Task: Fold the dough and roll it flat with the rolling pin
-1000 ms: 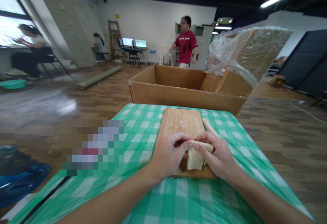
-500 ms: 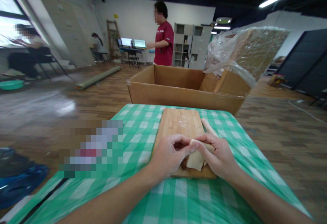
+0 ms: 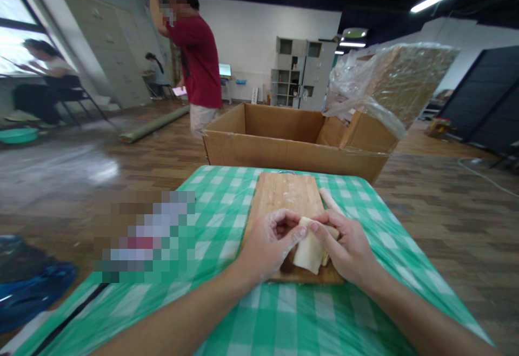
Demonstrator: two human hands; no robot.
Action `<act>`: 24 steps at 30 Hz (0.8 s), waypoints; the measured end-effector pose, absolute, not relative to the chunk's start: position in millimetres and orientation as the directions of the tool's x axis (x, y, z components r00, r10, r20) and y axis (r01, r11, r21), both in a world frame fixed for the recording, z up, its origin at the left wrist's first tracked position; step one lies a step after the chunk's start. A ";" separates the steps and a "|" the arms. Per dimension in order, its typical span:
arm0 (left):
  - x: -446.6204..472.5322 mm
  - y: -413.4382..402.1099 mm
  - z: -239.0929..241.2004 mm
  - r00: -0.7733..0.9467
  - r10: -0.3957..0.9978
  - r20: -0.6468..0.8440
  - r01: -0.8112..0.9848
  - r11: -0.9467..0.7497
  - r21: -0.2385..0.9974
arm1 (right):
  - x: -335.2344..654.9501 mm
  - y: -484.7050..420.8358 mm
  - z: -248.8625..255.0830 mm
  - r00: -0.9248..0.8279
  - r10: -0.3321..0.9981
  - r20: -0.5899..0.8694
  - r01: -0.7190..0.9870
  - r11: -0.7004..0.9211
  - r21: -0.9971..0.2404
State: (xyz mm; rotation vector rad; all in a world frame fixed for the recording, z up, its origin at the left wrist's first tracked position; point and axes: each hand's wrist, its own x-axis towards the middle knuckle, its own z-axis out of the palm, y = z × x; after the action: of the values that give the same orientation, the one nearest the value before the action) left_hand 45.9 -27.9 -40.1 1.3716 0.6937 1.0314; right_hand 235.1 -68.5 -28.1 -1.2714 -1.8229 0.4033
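A pale, soft sheet of dough (image 3: pixel 308 253) hangs folded between my two hands, just above the near half of a wooden cutting board (image 3: pixel 286 191). My left hand (image 3: pixel 271 242) pinches its upper left edge between thumb and forefinger, with flour on the fingers. My right hand (image 3: pixel 346 242) grips its upper right part, thumb in front and fingers behind. More layers of dough show under the right thumb. A pale rolling pin (image 3: pixel 330 202) lies along the board's right side, its near end hidden behind my right hand.
The board lies on a green-and-white checked tablecloth (image 3: pixel 219 204). A blurred-out flat item (image 3: pixel 150 231) rests at the table's left. Beyond the far edge stands a large open cardboard box (image 3: pixel 284 150). A person in a red shirt (image 3: pixel 198 64) stands behind it, to the left.
The person in red has moved left and nearer, one arm now raised. My hands stay almost in place; the dough's top edge has shifted slightly up and left between my fingers.
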 end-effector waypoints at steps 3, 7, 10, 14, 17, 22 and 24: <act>45.7 -28.4 -38.5 0.444 0.879 0.175 -0.162 -0.113 0.980 | 234.1 -70.3 -25.8 -0.148 0.871 0.468 0.620 0.450 -0.643; 43.7 -29.8 -32.1 0.422 0.883 0.207 -0.064 -0.199 0.978 | 234.8 -69.9 -25.9 -0.184 0.889 0.419 0.623 0.435 -0.650; 42.7 -29.2 -32.1 0.358 0.905 0.229 -0.056 -0.224 0.973 | 235.1 -69.1 -26.2 -0.182 0.918 0.351 0.594 0.387 -0.705; 43.8 -26.5 -38.4 0.360 0.910 0.205 -0.140 -0.164 0.976 | 234.1 -69.7 -25.4 -0.172 0.897 0.408 0.624 0.419 -0.659; 44.4 -25.8 -39.9 0.440 0.884 0.156 -0.168 -0.090 0.982 | 233.5 -70.2 -25.4 -0.185 0.877 0.443 0.639 0.450 -0.624; 41.9 -27.3 -35.0 0.424 0.885 0.191 -0.064 -0.181 0.981 | 234.0 -68.8 -27.7 -0.171 0.893 0.415 0.604 0.428 -0.672; 41.1 -27.0 -35.3 0.387 0.896 0.216 -0.058 -0.210 0.976 | 234.2 -68.6 -27.9 -0.154 0.891 0.427 0.606 0.426 -0.672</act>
State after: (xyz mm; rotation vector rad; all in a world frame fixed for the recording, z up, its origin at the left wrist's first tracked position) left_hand 41.1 -27.0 -35.3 1.5189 0.7827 1.0612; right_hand 234.2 -68.6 -27.9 -1.2758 -1.8624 0.4403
